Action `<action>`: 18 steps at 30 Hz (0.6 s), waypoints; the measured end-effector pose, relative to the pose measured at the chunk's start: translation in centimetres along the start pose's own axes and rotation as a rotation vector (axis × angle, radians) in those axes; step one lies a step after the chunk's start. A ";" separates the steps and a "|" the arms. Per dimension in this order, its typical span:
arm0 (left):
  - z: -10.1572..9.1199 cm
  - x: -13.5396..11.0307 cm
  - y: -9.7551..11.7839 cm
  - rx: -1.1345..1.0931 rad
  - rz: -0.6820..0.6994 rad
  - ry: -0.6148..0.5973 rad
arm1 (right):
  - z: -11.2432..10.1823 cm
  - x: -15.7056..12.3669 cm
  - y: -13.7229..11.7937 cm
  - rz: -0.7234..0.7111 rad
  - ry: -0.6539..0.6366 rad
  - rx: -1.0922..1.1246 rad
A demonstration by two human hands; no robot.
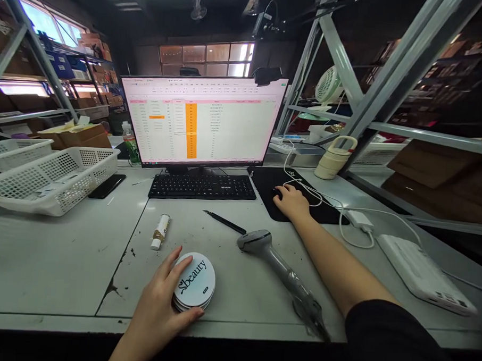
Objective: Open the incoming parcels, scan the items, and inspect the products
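My left hand (162, 294) curls round the left side of a short stack of round white discs (199, 280), thumb at the near edge and fingers at the far edge. The top disc carries the black word "beauty"; whether they are cards, labels or lids I cannot tell. On a black mouse pad (264, 187), my right hand (291, 202) rests over a dark computer mouse (278, 192), which it mostly hides. Between my arms lies a grey barcode scanner (277, 264). A small bottle with a white cap (161, 231) lies on its side beyond the discs.
A monitor (227, 126) showing a spreadsheet stands behind a black keyboard (203, 187). A black utility knife (224, 222) lies near the scanner. White baskets (60, 194) and a phone (107, 186) are left; cables, a white power bank (424, 271) and a cream cup (333, 160) are right.
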State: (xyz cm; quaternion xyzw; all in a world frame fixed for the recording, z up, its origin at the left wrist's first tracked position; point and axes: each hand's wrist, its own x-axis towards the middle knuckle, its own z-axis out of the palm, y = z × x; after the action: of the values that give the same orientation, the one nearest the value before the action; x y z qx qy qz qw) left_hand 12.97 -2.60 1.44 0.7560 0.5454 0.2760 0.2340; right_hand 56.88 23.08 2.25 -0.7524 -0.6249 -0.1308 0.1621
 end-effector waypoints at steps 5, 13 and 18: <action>-0.1 -0.2 -0.2 -0.032 -0.009 0.022 | -0.3 0.0 0.1 0.002 -0.014 0.003; 0.1 -0.3 -0.2 -0.097 -0.008 0.100 | -0.3 -0.3 -0.1 0.005 -0.005 0.011; 0.2 -0.4 0.4 -0.136 -0.017 0.114 | -0.4 -0.3 -0.1 0.000 -0.004 0.023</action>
State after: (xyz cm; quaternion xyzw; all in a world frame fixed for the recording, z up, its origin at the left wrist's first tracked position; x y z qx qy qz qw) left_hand 13.27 -3.12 1.42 0.7167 0.5445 0.3529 0.2557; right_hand 56.74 22.68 2.47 -0.7508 -0.6267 -0.1219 0.1697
